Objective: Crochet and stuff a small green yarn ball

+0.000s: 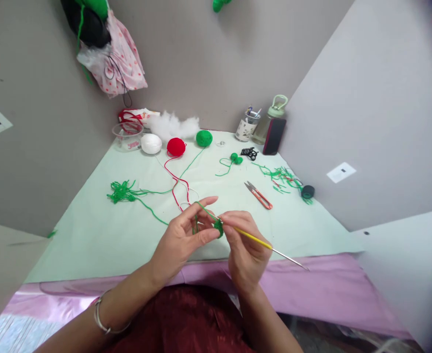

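My left hand (184,236) pinches a small green crochet piece (218,227) between thumb and fingers, with green yarn running over its raised index finger. My right hand (248,245) grips a crochet hook (253,238) with a yellow handle, its tip at the green piece. The hook's bare metal end points down to the right. Red, white and green strands pass beneath my left hand. They lead back to a white yarn ball (151,144), a red yarn ball (176,147) and a green yarn ball (204,138).
Orange-handled thread snips (259,195) lie right of my hands. Green yarn scraps (284,177) and a black round cap (307,191) are farther right. A green yarn bundle (122,191) lies left. White stuffing (172,126), a pen cup (247,127), a bottle (270,120) and a phone (274,137) stand at the back.
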The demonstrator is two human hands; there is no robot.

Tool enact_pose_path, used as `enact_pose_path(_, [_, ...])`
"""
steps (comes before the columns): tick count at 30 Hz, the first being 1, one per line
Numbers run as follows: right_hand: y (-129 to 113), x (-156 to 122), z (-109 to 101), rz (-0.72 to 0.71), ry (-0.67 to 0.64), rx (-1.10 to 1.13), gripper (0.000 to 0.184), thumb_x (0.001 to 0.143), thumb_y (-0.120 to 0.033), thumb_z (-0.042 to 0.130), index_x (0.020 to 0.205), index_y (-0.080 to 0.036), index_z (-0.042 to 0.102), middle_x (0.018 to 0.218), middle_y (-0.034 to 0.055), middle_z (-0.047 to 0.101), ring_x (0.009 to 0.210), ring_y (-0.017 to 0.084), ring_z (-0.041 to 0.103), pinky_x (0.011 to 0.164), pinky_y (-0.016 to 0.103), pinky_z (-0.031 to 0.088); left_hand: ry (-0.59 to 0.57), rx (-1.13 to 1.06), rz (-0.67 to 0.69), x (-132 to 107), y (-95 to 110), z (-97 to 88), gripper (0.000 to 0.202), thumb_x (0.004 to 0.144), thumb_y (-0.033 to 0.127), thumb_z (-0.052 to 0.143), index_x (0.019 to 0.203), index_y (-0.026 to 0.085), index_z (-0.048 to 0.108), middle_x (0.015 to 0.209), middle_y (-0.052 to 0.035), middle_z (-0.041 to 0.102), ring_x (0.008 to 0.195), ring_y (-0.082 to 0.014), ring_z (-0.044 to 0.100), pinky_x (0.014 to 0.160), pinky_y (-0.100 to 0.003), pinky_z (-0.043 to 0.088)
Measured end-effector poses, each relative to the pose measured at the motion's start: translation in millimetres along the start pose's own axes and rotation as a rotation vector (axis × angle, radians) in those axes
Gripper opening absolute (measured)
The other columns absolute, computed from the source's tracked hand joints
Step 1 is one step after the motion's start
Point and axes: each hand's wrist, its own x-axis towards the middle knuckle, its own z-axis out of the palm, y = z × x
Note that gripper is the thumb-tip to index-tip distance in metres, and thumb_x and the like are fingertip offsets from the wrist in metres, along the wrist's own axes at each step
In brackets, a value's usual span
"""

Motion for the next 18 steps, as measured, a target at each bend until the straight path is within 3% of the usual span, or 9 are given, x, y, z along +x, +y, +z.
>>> enact_pose_path(3, [1, 1, 0, -0.002, -0.008, -0.006, 0.03, 0.095, -0.012, 0.068, 0.108, -0.035, 0.081, 0.096, 0.0027, 0.077, 0.093, 0.019, 0.07, 0.08, 0.035, 0.059, -0.003, -0.034, -0.019, 1, 0, -3.3, 0.065, 0.078, 0.028, 0.089, 0.139, 0.029, 0.066, 0.102, -0.001, 0.068, 0.091, -0.0141, 0.058, 0.092, -0.028, 0.05])
enact_pose_path(6, [2, -1, 0, -0.021, -0.005, -0.046, 0.028, 0.096, -0.012, 0.067, 0.108, -0.034, 0.08, 0.096, 0.0039, 0.077, 0.092, 0.02, 0.071, 0.078, 0.037, 0.06, 0.022, 0.003, 0.001, 1, 1, -4.0, 0.059, 0.078, 0.026, 0.089, 0.133, 0.028, 0.07, 0.095, 0.0003, 0.068, 0.087, -0.0132, 0.058, 0.089, -0.027, 0.05])
enact_pose_path(14, [8, -14, -2, -0.278, 0.095, -0.36, 0.047, 0.092, -0.003, 0.067, 0.122, -0.039, 0.076, 0.105, 0.0047, 0.076, 0.092, 0.02, 0.074, 0.075, 0.036, 0.063, 0.114, 0.058, 0.036, -1, -1, 6.0, 0.049, 0.077, 0.029, 0.089, 0.122, 0.025, 0.072, 0.092, -0.002, 0.067, 0.095, -0.0192, 0.066, 0.084, -0.03, 0.056])
enact_pose_path(18, [11, -14, -1, -0.338, 0.147, -0.416, 0.053, 0.09, -0.002, 0.068, 0.125, -0.041, 0.075, 0.105, 0.0048, 0.077, 0.091, 0.02, 0.075, 0.073, 0.037, 0.064, 0.06, 0.061, 0.056, -1, -4, 8.0, 0.05, 0.078, 0.031, 0.088, 0.125, 0.026, 0.071, 0.095, -0.0021, 0.066, 0.093, -0.0182, 0.066, 0.085, -0.031, 0.057])
